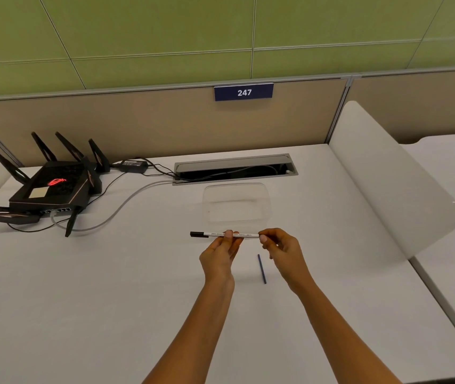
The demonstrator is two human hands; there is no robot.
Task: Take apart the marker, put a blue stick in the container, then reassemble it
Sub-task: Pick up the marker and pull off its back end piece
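I'm seeing left hand (220, 252) and right hand (281, 245) both pinching the marker (225, 234) at frame center, looking intact, while the blue stick (261, 268) is lying on the desk (110, 286) below, container (236, 202) above apparently empty, so nearly everything's left.

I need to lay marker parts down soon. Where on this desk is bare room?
Bare white desk spreads left of the left hand, below the black router. Tighter by the right hand: the thin blue stick lies there, the clear plastic container just behind.
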